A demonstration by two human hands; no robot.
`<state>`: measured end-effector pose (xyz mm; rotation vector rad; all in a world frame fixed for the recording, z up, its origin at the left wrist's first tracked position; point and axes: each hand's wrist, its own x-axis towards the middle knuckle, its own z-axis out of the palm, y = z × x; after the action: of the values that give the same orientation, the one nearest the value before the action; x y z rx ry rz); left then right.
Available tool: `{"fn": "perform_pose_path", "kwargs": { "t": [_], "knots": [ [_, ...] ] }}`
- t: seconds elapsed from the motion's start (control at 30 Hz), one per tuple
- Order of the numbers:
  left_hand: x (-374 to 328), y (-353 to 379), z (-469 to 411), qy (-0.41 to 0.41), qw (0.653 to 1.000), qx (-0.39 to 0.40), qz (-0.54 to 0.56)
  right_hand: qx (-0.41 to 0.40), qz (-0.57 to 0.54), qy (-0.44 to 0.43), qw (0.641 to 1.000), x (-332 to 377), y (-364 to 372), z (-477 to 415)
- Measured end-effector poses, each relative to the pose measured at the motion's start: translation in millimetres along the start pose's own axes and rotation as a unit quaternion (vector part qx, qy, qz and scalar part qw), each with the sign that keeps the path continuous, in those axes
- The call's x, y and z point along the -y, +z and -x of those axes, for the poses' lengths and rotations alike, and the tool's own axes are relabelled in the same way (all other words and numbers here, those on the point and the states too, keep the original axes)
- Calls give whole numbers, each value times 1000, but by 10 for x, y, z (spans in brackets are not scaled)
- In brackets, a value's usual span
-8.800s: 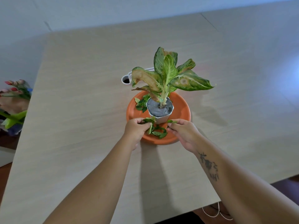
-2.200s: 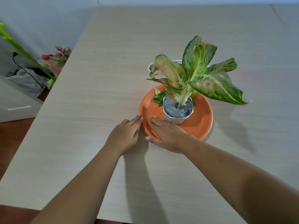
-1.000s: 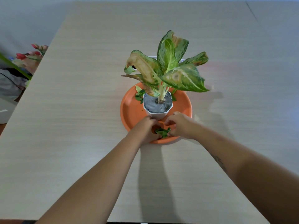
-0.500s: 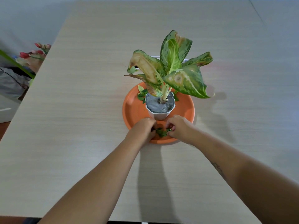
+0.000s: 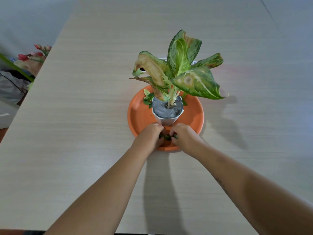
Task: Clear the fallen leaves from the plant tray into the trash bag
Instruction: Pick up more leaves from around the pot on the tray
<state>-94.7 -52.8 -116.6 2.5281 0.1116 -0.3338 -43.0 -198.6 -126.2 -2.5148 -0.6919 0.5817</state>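
Head view: at the centre of the frame, a person's left hand (image 5: 149,135) and right hand (image 5: 183,135) meet over the near rim of an orange plant tray (image 5: 138,116) on a pale wood-grain bench (image 5: 84,116); each grip is curled and pinching at a small clump of fallen leaves (image 5: 166,137) gathered between the fingertips, just in front of the white pot (image 5: 166,118) holding a variegated, browning plant (image 5: 179,72); a second cluster of leaves (image 5: 147,100) lies on the far-left side of the tray behind the pot, with one more leaf (image 5: 184,102) at the pot's right; no trash bag can be made out; judged from this, the job is mid-course, the near pile being collected, the far leaves yet to be cleared and carried to the bag.
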Motion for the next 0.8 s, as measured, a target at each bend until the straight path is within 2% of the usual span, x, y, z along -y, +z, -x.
{"fn": "perform_pose_path", "kwargs": {
  "t": [0.13, 0.23, 0.33, 0.43, 0.5, 0.6, 0.7, 0.8],
  "knots": [
    [-64, -20, -36, -21, 999, 17, -19, 4, -35, 10, 999, 17, -59, 4],
    [-31, -39, -9, -49, 998, -16, 20, -18, -109, 73, 991, 32, -143, 9],
    [13, -110, 50, -81, 992, -52, 79, -39, -195, 133, 971, 31, -274, 24],
    [25, -230, 123, -106, 980, -74, 152, -34, -320, 180, 930, 4, -380, 87],
    [47, -293, 155, -117, 970, -82, 195, -26, -357, 198, 913, -11, -408, 121],
    [56, -359, 176, -121, 966, -83, 212, -20, -323, 187, 928, -39, -414, 114],
    [54, -386, 184, -129, 961, -90, 227, 8, -176, 128, 976, -27, -395, 62],
    [71, -375, 196, -134, 960, -99, 223, 64, -58, 52, 995, 10, -365, 34]
  ]
}}
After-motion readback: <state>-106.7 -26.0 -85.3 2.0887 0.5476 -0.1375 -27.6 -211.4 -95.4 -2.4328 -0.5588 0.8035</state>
